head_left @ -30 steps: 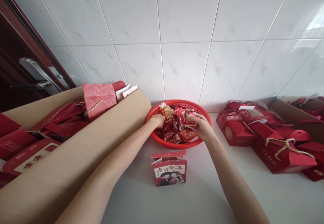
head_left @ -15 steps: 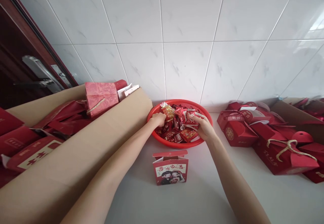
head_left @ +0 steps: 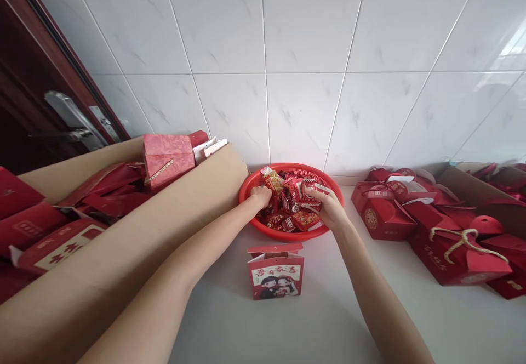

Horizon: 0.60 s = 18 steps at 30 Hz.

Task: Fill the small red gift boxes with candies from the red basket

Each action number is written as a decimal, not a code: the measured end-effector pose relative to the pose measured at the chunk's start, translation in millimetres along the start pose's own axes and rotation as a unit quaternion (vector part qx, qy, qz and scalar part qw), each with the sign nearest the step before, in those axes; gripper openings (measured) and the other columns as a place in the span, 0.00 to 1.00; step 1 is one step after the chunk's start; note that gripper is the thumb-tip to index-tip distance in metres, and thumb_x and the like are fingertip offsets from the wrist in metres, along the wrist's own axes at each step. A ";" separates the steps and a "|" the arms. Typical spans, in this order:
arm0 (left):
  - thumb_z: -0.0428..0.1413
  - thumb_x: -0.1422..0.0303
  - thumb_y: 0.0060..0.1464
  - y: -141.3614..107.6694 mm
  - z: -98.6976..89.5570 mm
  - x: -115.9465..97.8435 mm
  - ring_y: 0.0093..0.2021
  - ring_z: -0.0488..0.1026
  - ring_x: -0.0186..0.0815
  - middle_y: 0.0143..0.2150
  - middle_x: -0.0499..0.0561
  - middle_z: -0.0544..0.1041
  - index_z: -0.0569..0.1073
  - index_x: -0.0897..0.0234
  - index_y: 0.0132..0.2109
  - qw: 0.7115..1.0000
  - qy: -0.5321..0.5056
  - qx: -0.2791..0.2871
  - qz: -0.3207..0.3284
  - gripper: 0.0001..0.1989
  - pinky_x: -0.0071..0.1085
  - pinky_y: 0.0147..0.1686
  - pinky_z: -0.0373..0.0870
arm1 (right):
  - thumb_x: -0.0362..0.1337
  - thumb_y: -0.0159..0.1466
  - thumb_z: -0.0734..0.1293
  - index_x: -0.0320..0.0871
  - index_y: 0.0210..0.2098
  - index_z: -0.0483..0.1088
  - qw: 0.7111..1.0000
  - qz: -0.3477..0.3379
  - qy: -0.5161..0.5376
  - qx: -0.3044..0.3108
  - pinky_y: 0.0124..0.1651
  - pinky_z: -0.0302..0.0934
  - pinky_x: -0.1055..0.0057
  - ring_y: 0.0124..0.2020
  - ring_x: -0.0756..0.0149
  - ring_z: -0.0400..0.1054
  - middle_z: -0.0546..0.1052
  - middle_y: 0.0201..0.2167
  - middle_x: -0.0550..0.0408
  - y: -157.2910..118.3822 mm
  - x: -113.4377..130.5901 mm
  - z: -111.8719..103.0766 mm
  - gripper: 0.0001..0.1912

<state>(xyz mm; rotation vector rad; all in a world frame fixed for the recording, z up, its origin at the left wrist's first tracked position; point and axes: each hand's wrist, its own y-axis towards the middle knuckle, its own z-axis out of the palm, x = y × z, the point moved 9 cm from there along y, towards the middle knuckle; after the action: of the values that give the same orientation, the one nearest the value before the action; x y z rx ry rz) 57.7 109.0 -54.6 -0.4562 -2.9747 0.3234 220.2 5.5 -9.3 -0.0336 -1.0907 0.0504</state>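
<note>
A red plastic basket (head_left: 291, 236) stands against the wall, filled with wrapped sweets (head_left: 287, 219) in red and gold packets. My left hand (head_left: 261, 196) reaches into its left side, fingers curled down among the packets; what they grip, if anything, is hidden. At the right side, my right hand (head_left: 331, 208) pinches a red sweet packet (head_left: 309, 190) between thumb and fingers. In front of the basket a small red and white gift box (head_left: 275, 276) stands upright, its top open and a cartoon couple printed on its front.
On the left, a long cardboard box (head_left: 193, 205) holds several red gift boxes and a pink box (head_left: 169, 157) with a rope handle. Closed red gift boxes (head_left: 460, 249) cluster at the right. A tiled wall (head_left: 304, 112) runs behind; a door handle (head_left: 74, 114) shows far left.
My left hand has shifted slightly to the right within the basket. My right hand stays at the same side, still holding a packet. The view has moved a little.
</note>
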 end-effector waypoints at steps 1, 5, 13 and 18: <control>0.62 0.73 0.51 -2.2 -1.2 -0.6 0.58 0.75 0.54 0.53 0.71 0.78 0.79 0.68 0.52 1.000 0.004 0.001 -0.007 0.19 0.43 0.54 0.72 | 0.41 0.41 0.82 0.45 0.30 0.80 1.000 -0.002 0.002 0.001 0.40 0.71 0.62 0.36 0.56 0.77 0.82 0.31 0.55 0.5 -0.1 -0.2 0.17; 0.63 0.75 0.47 -11.0 -8.7 -2.7 0.58 0.75 0.55 0.53 0.72 0.78 0.79 0.69 0.51 1.000 0.001 0.007 -0.027 0.21 0.43 0.54 0.72 | 0.41 0.42 0.82 0.44 0.30 0.79 1.000 -0.011 0.005 0.013 0.38 0.72 0.63 0.33 0.59 0.76 0.82 0.29 0.55 3.6 -1.9 -0.9 0.17; 0.59 0.72 0.43 -23.0 -38.9 22.9 0.40 0.80 0.44 0.37 0.55 0.83 0.81 0.64 0.34 0.991 -0.134 0.011 -0.026 0.09 0.29 0.36 0.75 | 0.41 0.44 0.81 0.43 0.29 0.79 0.999 -0.017 0.018 0.041 0.38 0.71 0.63 0.32 0.60 0.75 0.81 0.28 0.55 6.8 -3.7 0.9 0.16; 0.53 0.74 0.47 -45.3 -56.9 27.5 0.37 0.79 0.36 0.32 0.49 0.80 0.79 0.64 0.34 0.914 -0.405 -0.017 0.025 0.10 0.28 0.38 0.76 | 0.41 0.45 0.81 0.43 0.30 0.79 0.999 -0.011 0.014 0.036 0.39 0.72 0.62 0.33 0.60 0.75 0.81 0.29 0.54 6.4 -3.9 0.1 0.16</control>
<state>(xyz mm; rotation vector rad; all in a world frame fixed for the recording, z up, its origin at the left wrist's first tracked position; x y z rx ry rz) 27.1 86.2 13.1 -0.4942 -3.7799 0.5875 218.1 11.7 -13.1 0.0422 -1.0595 0.0690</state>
